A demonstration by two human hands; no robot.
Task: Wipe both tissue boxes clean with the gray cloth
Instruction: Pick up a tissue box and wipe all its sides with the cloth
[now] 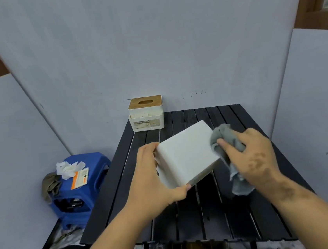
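A plain white tissue box (187, 154) is held tilted above the black slatted table (240, 214), its flat white face turned up toward me. My left hand (154, 176) grips its left side and near corner. My right hand (254, 155) holds the gray cloth (225, 138) bunched against the box's right edge, with a tail of cloth hanging below the palm. A second tissue box (146, 114), white with a wooden slotted lid, stands upright at the table's far left corner, apart from both hands.
A blue plastic stool (98, 185) stands left of the table, carrying crumpled white tissue (69, 169), an orange-and-white packet and a brownish rag. Gray wall panels close in behind and on both sides. The table's near edge lies just below my forearms.
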